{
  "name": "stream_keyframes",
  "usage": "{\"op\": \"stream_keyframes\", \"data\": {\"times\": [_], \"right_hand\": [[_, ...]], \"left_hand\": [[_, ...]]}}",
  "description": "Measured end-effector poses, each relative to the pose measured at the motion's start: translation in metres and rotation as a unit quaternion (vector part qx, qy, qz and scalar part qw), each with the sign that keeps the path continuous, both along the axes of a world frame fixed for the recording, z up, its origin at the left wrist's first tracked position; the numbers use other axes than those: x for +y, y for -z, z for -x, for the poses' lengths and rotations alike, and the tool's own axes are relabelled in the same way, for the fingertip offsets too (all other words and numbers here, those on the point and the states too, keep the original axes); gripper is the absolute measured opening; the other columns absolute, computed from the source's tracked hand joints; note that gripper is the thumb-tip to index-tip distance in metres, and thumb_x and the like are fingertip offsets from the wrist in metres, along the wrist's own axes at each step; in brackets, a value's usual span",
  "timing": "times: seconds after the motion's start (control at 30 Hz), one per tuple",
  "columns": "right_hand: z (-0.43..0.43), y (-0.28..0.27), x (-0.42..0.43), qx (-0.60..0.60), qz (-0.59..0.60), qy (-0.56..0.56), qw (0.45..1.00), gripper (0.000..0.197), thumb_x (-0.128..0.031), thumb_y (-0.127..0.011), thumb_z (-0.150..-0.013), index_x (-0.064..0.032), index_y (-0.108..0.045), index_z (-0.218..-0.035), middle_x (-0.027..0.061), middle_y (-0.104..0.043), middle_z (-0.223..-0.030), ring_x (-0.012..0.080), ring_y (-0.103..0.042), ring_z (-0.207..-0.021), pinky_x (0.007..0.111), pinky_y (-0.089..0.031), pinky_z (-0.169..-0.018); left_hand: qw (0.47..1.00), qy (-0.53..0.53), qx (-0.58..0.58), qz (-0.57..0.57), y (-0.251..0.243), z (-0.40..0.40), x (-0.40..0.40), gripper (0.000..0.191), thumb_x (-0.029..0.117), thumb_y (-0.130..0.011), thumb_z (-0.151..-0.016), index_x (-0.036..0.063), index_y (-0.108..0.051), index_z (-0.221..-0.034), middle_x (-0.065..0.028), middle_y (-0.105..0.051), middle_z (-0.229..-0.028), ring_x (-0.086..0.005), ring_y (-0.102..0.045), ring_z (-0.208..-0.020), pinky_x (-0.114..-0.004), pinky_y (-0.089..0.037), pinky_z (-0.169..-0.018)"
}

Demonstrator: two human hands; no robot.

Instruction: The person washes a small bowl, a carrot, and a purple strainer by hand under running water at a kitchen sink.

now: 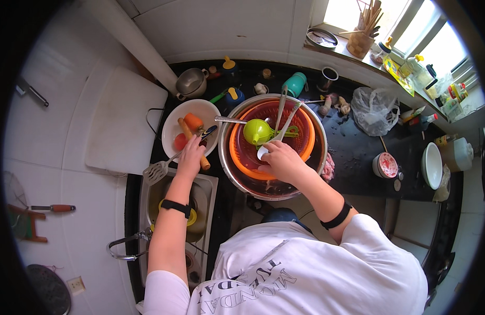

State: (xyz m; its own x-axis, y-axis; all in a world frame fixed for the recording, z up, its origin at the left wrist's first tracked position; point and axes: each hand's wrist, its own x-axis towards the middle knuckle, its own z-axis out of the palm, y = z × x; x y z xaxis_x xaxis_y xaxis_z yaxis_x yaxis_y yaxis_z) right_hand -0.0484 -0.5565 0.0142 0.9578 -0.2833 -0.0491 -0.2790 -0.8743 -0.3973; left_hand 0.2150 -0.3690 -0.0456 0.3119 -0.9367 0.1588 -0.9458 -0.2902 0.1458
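Note:
My left hand (191, 153) is closed around a slotted metal spatula (155, 172), whose dark handle sticks out past my fingers. Under it is a white bowl (169, 114) with an orange carrot (193, 122), a long tan root vegetable (184, 128) and a tomato (181, 141). My right hand (284, 161) reaches into an orange colander (236, 159), its fingertips at the bowl of a white spoon (262, 152); whether they grip it is unclear. A dark red basket (242, 143) inside holds a green funnel (257, 132) and more utensils. A steel basin (225, 173) surrounds these.
A sink (215, 197) with a faucet (128, 256) lies at left, below a white cutting board (124, 122). Behind the basin stand a teal bottle (295, 84) and a steel pot (191, 82). At right are a plastic bag (374, 110) and a small bowl of red food (384, 165).

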Motion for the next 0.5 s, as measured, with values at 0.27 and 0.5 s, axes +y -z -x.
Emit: {"op": "stream_keyframes", "data": {"times": [0.27, 0.5], "right_hand": [[0.011, 0.005, 0.004, 0.008, 0.07, -0.075, 0.995, 0.034, -0.037, -0.063, -0.077, -0.0064, -0.069, -0.091, 0.0087, -0.06, -0.107, 0.0254, -0.052, -0.11, 0.038, -0.04, -0.095], [0.012, 0.001, 0.006, 0.097, 0.031, -0.041, 0.994, 0.036, -0.038, -0.063, -0.079, -0.0059, -0.069, -0.094, 0.0108, -0.065, -0.09, 0.0271, -0.062, -0.09, 0.036, -0.051, -0.076]], "left_hand": [[0.997, -0.063, 0.032, -0.027, 0.03, -0.031, 0.004, 0.043, -0.005, -0.058, -0.072, 0.0078, -0.057, -0.113, -0.014, -0.046, -0.132, -0.0304, -0.038, -0.128, -0.04, -0.036, -0.103], [0.99, -0.101, 0.08, 0.056, 0.007, -0.008, 0.001, 0.044, -0.007, -0.055, -0.069, 0.0038, -0.058, -0.112, -0.0194, -0.042, -0.134, -0.0364, -0.034, -0.128, -0.042, -0.031, -0.106]]}}
